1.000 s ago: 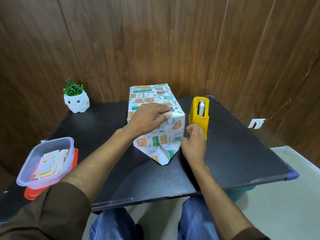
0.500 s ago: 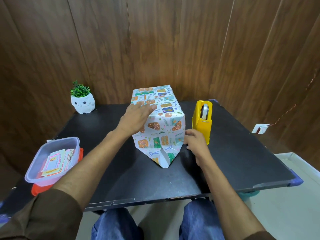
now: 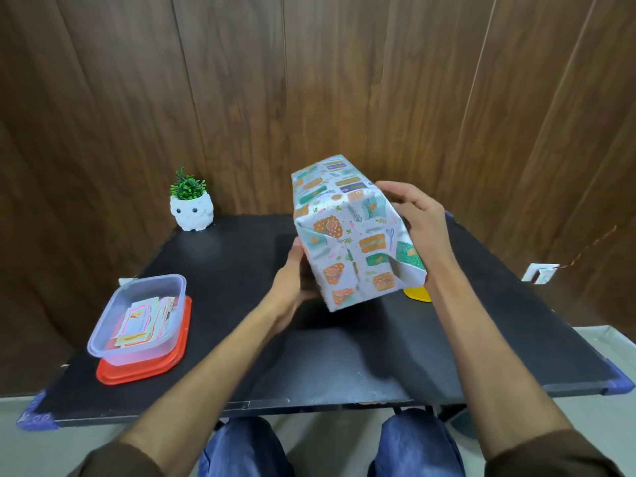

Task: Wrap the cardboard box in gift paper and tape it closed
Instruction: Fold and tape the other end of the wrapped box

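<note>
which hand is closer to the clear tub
Left. The left hand holds the wrapped box on its left side, right of the clear tub; the right hand holds its right side.

The oblong cardboard box [image 3: 347, 235], fully wrapped in white gift paper [image 3: 373, 244] printed with orange, teal and green parcels, hangs tilted above the black worktop [image 3: 344, 356], folded end nearest, gripped between left hand [image 3: 292, 277] and right hand [image 3: 421, 222]. The base of a yellow tape dispenser [image 3: 417, 293] peeks out behind it.

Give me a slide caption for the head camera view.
Left hand and right hand hold the gift-wrapped box tilted above the black table.
</note>
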